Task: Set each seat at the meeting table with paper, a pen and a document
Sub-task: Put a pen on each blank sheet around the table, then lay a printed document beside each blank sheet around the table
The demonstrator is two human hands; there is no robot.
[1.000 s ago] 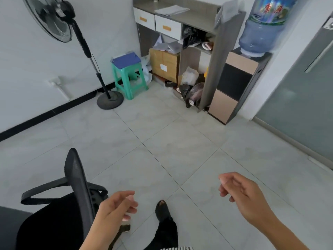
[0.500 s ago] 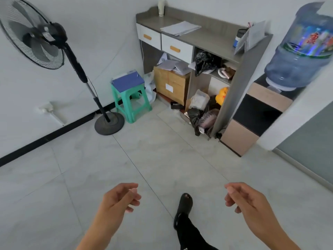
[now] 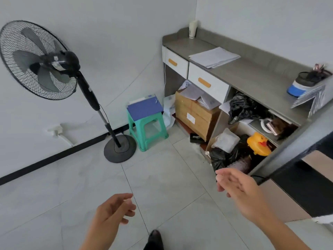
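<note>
Two bare hands are hanging over the tiled floor, both holding nothing: the left hand with fingers loosely curled and apart, the right hand with fingers spread, reaching toward the grey cabinet. One stack of paper is lying on the cabinet top, well beyond the right hand. One pen holder is sitting at the top's far right end; its contents are blurred. Two white drawers are showing under the top. One cardboard box, black bags and a yellow duck toy are crowding the shelves below. One standing fan and one green stool are standing left.
</note>
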